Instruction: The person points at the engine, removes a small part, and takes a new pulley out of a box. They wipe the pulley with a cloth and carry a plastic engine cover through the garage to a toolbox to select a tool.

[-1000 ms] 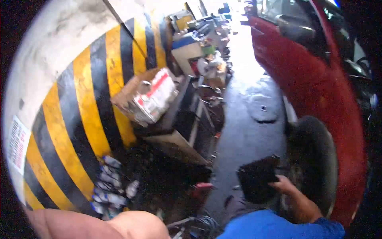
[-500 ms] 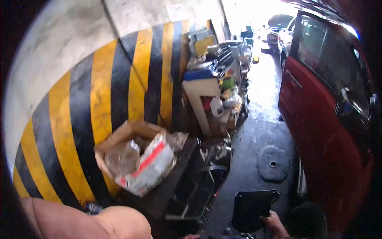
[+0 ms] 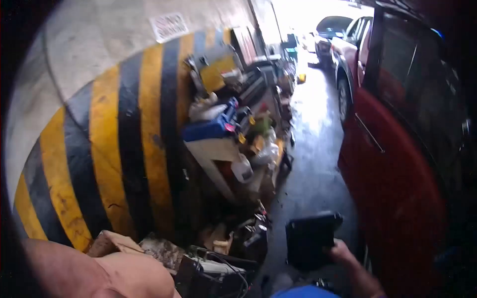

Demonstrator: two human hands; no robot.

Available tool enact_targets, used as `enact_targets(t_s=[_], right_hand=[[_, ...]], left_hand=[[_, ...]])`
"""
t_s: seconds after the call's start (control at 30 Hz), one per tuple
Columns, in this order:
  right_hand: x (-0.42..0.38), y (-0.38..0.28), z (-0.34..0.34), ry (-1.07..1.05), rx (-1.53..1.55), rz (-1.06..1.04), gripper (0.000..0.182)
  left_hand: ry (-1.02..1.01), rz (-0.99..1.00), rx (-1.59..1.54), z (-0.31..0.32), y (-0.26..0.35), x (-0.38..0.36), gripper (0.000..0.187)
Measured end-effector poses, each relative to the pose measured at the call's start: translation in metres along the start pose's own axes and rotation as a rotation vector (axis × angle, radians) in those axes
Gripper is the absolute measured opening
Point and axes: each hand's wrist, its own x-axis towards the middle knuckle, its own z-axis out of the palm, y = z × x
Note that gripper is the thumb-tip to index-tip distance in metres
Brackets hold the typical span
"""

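Note:
My right hand (image 3: 340, 251) is closed on the edge of a flat black panel (image 3: 309, 243), roughly square, which it carries over the floor at the lower right. The thumb side shows against the panel; the other fingers are hidden behind it. My left hand is out of view; a large bare stretch of skin, apparently my left arm (image 3: 114, 268), fills the lower left corner. Blue cloth (image 3: 305, 292) shows at the bottom edge, below the panel.
A red car door (image 3: 392, 164) stands along the right. A cluttered table (image 3: 211, 151) with a blue case (image 3: 206, 130) is against the striped wall (image 3: 107, 149). A cardboard box (image 3: 114, 241) and loose parts lie lower left. Vehicles (image 3: 332, 30) stand beyond the walkway.
My view has moved forward and tilted, so the table looks nearer and the cardboard box has slid to the bottom. The right hand still holds the panel. Fingers at the bottom edge have left view.

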Motion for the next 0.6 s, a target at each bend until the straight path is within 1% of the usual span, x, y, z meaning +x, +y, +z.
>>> enact_targets(t_s=[0.03, 0.07, 0.1, 0.13, 0.17, 0.2, 0.23, 0.27, 0.3, 0.33, 0.4, 0.47, 0.53, 0.6], right_hand=[[0.018, -0.021, -0.010, 0.076, -0.094, 0.055, 0.043], [0.064, 0.016, -0.059, 0.124, -0.312, 0.009, 0.044], [0.080, -0.011, -0.064, 0.206, -0.604, -0.017, 0.042], [0.116, -0.005, -0.092, 0.256, -0.789, -0.227, 0.040], [0.119, -0.055, -0.071, 0.185, -0.539, -0.198, 0.037], [0.132, -0.090, -0.062, 0.114, -0.468, -0.115, 0.034], [0.158, -0.104, -0.063, 0.083, -0.318, -0.154, 0.030], [0.184, -0.123, -0.070, 0.063, -0.273, -0.057, 0.029], [0.216, -0.133, -0.080, 0.069, -0.225, -0.113, 0.028], [0.247, -0.148, -0.093, 0.075, -0.240, -0.114, 0.028], [0.300, -0.177, -0.100, 0.155, -0.464, -0.160, 0.028], [0.360, -0.204, -0.116, 0.125, -0.319, -0.094, 0.027], [0.407, -0.243, -0.126, 0.134, -0.200, -0.150, 0.027], [0.456, -0.278, -0.145, 0.144, -0.191, -0.173, 0.027]], left_hand=[[0.014, -0.004, -0.016, 0.014, -0.023, 0.001, 0.024], [0.025, -0.011, -0.022, 0.028, -0.041, 0.001, 0.025], [0.045, -0.016, -0.024, 0.041, -0.057, -0.002, 0.025], [0.054, -0.025, -0.035, 0.054, -0.077, 0.000, 0.025], [0.045, -0.042, -0.047, 0.067, -0.102, 0.006, 0.025], [0.018, -0.045, -0.062, 0.083, -0.122, 0.010, 0.025], [-0.001, -0.050, -0.078, 0.098, -0.147, 0.011, 0.025], [-0.015, -0.055, -0.088, 0.112, -0.173, 0.010, 0.025], [-0.018, -0.051, -0.090, 0.124, -0.198, 0.009, 0.025], [-0.015, -0.045, -0.085, 0.135, -0.225, 0.007, 0.025], [-0.024, -0.046, -0.096, 0.160, -0.281, 0.008, 0.025], [-0.042, -0.041, -0.116, 0.185, -0.340, 0.016, 0.025], [-0.048, -0.032, -0.110, 0.202, -0.393, 0.029, 0.025], [-0.048, -0.023, -0.103, 0.222, -0.440, 0.043, 0.025]])
